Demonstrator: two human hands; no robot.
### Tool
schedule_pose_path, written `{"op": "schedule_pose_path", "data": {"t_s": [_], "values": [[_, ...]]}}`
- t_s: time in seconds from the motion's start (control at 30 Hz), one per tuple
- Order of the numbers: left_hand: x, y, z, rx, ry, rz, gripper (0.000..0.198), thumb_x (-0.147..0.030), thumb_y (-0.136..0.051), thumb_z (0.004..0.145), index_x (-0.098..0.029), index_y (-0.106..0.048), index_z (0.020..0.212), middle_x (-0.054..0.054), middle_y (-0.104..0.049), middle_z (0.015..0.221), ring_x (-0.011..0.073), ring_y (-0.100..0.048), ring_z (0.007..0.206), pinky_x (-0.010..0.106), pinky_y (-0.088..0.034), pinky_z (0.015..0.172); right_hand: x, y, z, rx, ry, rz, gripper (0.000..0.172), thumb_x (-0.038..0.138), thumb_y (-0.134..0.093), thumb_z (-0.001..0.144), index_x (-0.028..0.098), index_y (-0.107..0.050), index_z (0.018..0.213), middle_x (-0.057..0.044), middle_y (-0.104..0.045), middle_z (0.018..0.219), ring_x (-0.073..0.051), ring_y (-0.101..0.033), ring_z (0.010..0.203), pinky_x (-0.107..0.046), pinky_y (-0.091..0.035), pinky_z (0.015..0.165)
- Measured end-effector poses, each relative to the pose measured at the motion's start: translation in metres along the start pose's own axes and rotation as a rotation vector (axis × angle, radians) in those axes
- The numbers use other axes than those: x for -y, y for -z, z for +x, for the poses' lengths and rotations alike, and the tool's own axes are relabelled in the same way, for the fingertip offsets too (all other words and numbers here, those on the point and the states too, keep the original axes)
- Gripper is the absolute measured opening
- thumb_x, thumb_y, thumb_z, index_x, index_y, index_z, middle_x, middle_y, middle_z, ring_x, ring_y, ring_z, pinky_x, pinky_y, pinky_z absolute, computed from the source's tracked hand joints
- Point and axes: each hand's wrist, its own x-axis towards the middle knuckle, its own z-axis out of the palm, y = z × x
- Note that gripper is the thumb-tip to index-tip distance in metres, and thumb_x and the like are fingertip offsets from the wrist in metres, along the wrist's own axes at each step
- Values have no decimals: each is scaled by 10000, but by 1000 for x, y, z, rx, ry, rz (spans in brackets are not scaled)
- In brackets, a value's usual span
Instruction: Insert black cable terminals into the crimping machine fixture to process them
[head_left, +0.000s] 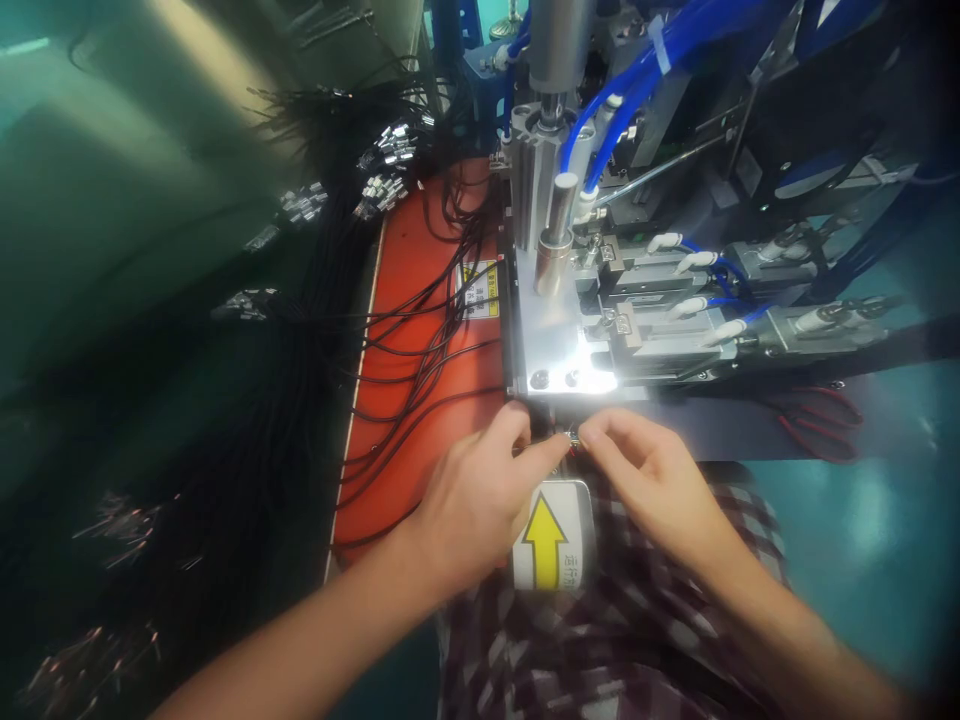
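My left hand is closed, its thumb and finger pinched close to the front edge of the machine's metal block. Opposite it, the fingertips of my right hand are pressed together. Between the two sets of fingertips a tiny shiny metal piece shows, with a speck of red by it; the fingers hide most of it. Just below lies a white plate with a yellow arrow. Thin black cables run across the orange surface to the left of the machine.
Bundles of black cables with metal ends hang over the left edge. Blue air hoses and pneumatic cylinders fill the upper right. Red-handled scissors lie to the right. A checked cloth covers my lap.
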Motion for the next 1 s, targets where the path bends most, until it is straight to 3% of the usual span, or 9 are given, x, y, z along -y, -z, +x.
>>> {"op": "schedule_pose_path", "data": {"t_s": [0.43,0.8,1.0], "values": [[-1,0,1,-8,-2,-22,334,-171,-384,891,-179,-650,1093,43,-498,807,129,-536,612,221,-433,510,3,1,-3,-10,106,-203,245,307,-463,929,197,-522,718,29,-458,632,-112,-383,528,-243,-290,454],[1,-2,-1,-35,-10,-25,312,-169,-395,895,-198,-623,1106,28,-496,806,113,-503,606,195,-423,507,1,0,0,-18,271,-301,235,241,-435,943,205,-491,717,11,-494,651,-134,-448,578,-257,-334,523],[0,-1,0,-32,-7,-26,306,-189,-393,902,-186,-638,1086,35,-495,803,124,-521,620,206,-421,509,1,1,-2,-25,254,-288,228,240,-443,942,200,-506,727,14,-501,659,-132,-455,588,-258,-338,545]]}}
